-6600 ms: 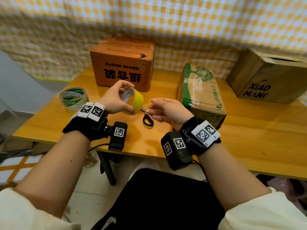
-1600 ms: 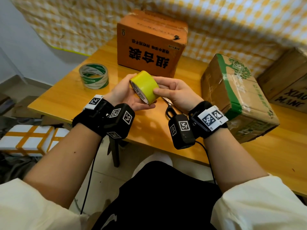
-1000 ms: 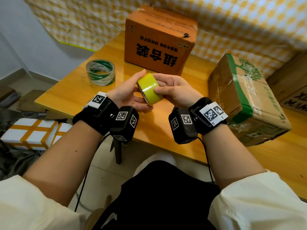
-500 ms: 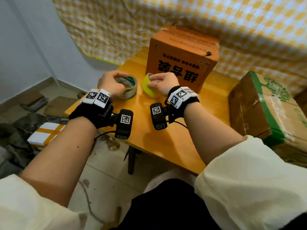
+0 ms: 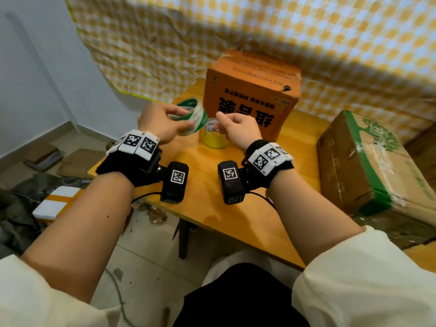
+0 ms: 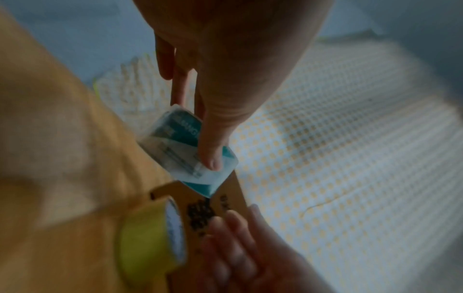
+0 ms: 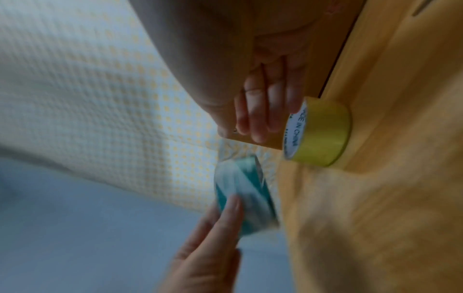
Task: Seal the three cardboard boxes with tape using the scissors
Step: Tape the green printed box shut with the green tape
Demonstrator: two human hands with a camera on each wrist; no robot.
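Observation:
My left hand (image 5: pixel 186 119) grips the green-and-white tape roll (image 5: pixel 192 114), thumb on its outer face (image 6: pixel 198 150), raised off the table's far left corner. A yellow tape roll (image 5: pixel 213 139) lies flat on the table in front of the orange box (image 5: pixel 252 100). My right hand (image 5: pixel 226 122) hovers just over the yellow roll with loosely curled fingers (image 7: pixel 260 119) and holds nothing. The brown box with the green tree print (image 5: pixel 368 166) stands at the right. No scissors are in view.
The wooden table (image 5: pixel 212 208) ends close on the left, with floor clutter and a white-and-orange package (image 5: pixel 56 201) below. A checked cloth (image 5: pixel 259 31) hangs behind the boxes. A sliver of another brown box (image 5: pixel 424 145) shows at the far right.
Both hands held the yellow roll earlier. The right hand has set it down by the orange box and let go; the left hand has taken the green-and-white roll and lifted it.

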